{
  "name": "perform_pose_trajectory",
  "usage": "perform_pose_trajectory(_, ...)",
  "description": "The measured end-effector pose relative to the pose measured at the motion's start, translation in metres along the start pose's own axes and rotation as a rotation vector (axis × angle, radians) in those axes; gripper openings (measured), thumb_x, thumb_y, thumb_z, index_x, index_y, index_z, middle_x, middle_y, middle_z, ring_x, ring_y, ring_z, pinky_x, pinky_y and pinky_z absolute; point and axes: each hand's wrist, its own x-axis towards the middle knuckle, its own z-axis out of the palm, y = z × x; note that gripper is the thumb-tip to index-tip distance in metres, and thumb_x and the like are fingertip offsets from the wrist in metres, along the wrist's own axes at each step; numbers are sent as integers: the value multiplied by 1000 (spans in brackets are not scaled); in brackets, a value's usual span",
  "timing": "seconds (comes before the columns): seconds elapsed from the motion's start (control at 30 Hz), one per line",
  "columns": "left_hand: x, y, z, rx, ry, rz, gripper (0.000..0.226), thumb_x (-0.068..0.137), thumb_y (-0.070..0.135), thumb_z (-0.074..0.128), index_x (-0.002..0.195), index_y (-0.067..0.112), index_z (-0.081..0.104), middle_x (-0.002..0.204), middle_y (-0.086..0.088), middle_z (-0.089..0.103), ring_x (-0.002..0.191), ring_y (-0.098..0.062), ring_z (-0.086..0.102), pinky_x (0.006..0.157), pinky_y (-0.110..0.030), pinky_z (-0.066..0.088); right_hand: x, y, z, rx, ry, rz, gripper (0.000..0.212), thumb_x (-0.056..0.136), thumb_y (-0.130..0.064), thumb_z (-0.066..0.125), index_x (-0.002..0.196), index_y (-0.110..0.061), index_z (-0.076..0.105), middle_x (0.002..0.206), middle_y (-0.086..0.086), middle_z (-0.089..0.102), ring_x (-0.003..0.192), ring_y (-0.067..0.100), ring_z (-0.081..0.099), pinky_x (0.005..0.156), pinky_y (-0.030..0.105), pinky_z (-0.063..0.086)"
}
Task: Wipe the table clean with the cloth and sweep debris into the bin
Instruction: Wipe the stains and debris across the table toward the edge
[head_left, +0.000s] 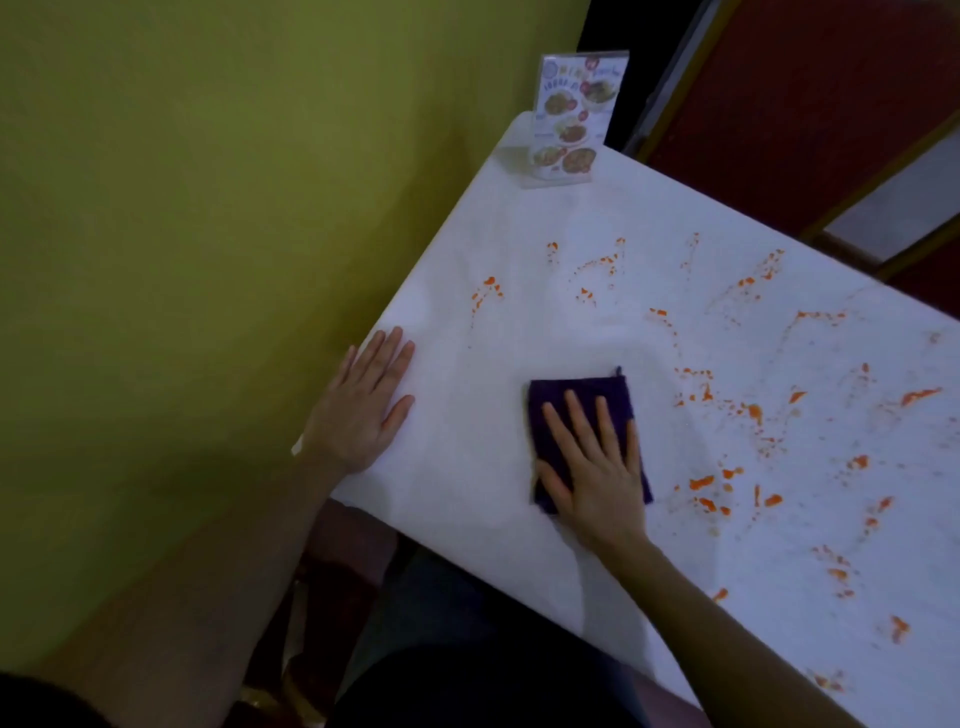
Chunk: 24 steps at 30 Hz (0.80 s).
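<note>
Clearly the cloth (582, 400) lies folded near the worktop's (649, 208) front edge, toward its left end, pinned under the right hand (597, 467), whose fingers (576, 415) are spread flat on it, pressing rather than gripping. The left hand (363, 410) rests open on the left edge, holding nothing. Orange spatter (748, 410) covers the surface to the right, so the wipe would best run rightward with steady pressure and overlapping passes. A menu stand (571, 119) occupies the far left corner. No bin is in view.

R hand (597, 467) flat on purple cloth (582, 400); L hand (363, 405) flat on white table (519, 249), orange splatter (748, 410) to the right.
</note>
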Motion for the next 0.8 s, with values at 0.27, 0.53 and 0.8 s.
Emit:
perform_pose_trajectory(0.27,1,0,0,-21,-2,-5,62,102,42,28,157,12,24,165,-8,17,153,-25,16,122,-47,20,112,8,-17,14,1,361,69,93,-61,20,157,-34,16,165,-4,14,151,32,5,118,61,2)
perform_pose_trajectory(0.53,0,1,-2,10,-46,-8,64,102,45,23,158,14,16,166,-6,10,154,-22,9,123,-45,15,109,-86,3,-9,-70,-28,62,99,-54,22,157,-34,12,165,-4,10,152,29,-4,120,57,-1)
perform_pose_trajectory(0.8,1,1,-4,-27,-35,-4,63,102,43,26,158,13,20,166,-7,11,154,-24,9,123,-46,18,40,-8,-6,-19,-40,133,65,92,-53,33,154,-33,26,162,-2,20,150,31,16,117,58,15)
